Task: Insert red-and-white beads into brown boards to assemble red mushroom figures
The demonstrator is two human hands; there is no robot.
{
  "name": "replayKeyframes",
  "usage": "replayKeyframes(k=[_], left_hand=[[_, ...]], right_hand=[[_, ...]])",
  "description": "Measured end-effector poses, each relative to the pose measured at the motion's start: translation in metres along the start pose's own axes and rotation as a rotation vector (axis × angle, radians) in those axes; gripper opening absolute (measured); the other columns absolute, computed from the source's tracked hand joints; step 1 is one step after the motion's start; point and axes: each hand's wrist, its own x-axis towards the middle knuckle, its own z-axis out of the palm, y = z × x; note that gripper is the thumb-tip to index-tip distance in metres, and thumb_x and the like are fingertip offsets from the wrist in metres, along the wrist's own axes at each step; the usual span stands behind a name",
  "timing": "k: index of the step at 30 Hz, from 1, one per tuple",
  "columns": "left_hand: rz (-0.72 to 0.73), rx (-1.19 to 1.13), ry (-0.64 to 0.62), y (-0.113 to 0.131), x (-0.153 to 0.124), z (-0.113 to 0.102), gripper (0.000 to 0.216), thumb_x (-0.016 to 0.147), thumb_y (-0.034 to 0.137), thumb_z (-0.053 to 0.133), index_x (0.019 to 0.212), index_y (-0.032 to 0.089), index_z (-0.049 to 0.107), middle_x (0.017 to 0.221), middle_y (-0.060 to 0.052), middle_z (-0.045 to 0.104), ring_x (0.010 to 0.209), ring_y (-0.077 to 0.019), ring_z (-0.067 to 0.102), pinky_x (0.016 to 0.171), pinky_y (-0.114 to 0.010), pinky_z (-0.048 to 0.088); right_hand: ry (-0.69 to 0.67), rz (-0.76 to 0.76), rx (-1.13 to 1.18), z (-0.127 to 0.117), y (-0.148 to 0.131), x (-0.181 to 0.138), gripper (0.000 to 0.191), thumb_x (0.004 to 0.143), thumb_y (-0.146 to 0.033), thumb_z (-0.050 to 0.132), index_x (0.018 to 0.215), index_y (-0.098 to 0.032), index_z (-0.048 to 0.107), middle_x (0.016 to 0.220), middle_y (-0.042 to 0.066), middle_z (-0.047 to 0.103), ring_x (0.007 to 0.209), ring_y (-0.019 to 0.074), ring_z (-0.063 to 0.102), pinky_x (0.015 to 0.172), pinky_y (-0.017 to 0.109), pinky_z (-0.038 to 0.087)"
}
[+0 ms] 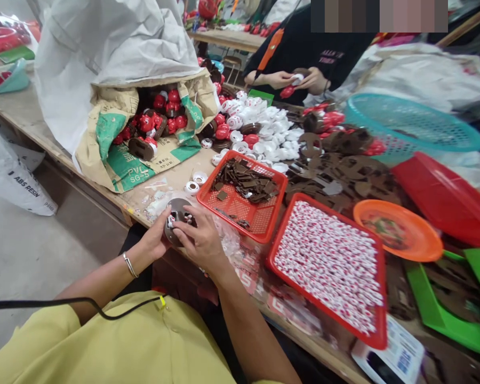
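Note:
A round dark brown plastic base [178, 207] with small red-and-white pieces set in it is held up in front of my body at the table's edge. My left hand [157, 237] grips its left rim, thumb on top. My right hand [202, 237] is at the base's right side, fingers bent over its face and touching it near the small pieces. Just beyond my hands stands a red tray [280, 205] of flat dark brown parts. To its right is another red tray [378, 320] filled with small white pieces with red marks.
A paper sack [108, 133] spills red-and-brown toy parts at the left. White shells [264, 128] and flat brown parts [344, 170] are heaped behind the trays. An orange plate [432, 242], green bin [436, 314] and blue basket [416, 144] stand right. A co-worker's hands [296, 80] hold a part across the table.

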Motion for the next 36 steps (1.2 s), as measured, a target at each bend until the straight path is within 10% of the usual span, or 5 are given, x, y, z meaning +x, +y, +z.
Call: replayKeyframes(k=[8, 16, 21, 30, 36], left_hand=[[-0.046, 0.056, 0.058, 0.005, -0.008, 0.009, 0.036, 0.088, 0.037, 0.064, 0.115, 0.013, 0.065, 0.09, -0.009, 0.073, 0.069, -0.0165, 0.068, 0.064, -0.026, 0.057], [-0.084, 0.094, 0.099, 0.017, -0.02, 0.008, 0.041, 0.091, 0.033, 0.06, 0.128, 0.016, 0.058, 0.093, -0.009, 0.074, 0.077, -0.0227, 0.071, 0.071, -0.038, 0.059], [-0.147, 0.075, 0.081, 0.009, -0.018, 0.016, 0.042, 0.091, 0.03, 0.058, 0.131, 0.015, 0.056, 0.089, -0.01, 0.073, 0.074, -0.0232, 0.071, 0.072, -0.038, 0.059], [-0.187, 0.086, 0.097, 0.01, -0.007, 0.017, 0.046, 0.089, 0.04, 0.062, 0.129, 0.018, 0.057, 0.097, -0.01, 0.072, 0.082, -0.0252, 0.07, 0.079, -0.045, 0.057], [-0.202, 0.088, 0.096, 0.011, -0.004, 0.013, 0.043, 0.086, 0.043, 0.064, 0.12, 0.017, 0.063, 0.098, -0.01, 0.072, 0.082, -0.0254, 0.07, 0.078, -0.045, 0.057]], right_hand=[[0.068, 0.009, 0.034, -0.01, 0.001, -0.009, 0.028, 0.093, -0.027, 0.055, 0.118, -0.024, 0.068, 0.133, 0.013, 0.055, 0.117, 0.026, 0.055, 0.097, 0.045, 0.049], [0.003, 0.732, -0.371, -0.122, 0.162, 0.008, 0.03, 0.089, -0.02, 0.051, 0.11, -0.016, 0.072, 0.111, 0.01, 0.071, 0.102, 0.0227, 0.065, 0.096, 0.037, 0.05], [-0.205, 0.81, -0.431, -0.1, 0.219, 0.029, 0.033, 0.081, -0.01, 0.055, 0.106, -0.018, 0.074, 0.112, 0.007, 0.072, 0.105, 0.0207, 0.064, 0.096, 0.029, 0.047], [-0.212, 0.837, -0.375, -0.071, 0.225, 0.051, 0.03, 0.088, -0.021, 0.053, 0.109, -0.023, 0.074, 0.109, 0.008, 0.073, 0.104, 0.0231, 0.065, 0.095, 0.033, 0.047], [-0.028, 0.742, 0.108, -0.091, 0.16, 0.022, 0.037, 0.086, -0.034, 0.059, 0.115, -0.015, 0.071, 0.105, 0.01, 0.073, 0.091, 0.0215, 0.068, 0.082, 0.032, 0.055]])
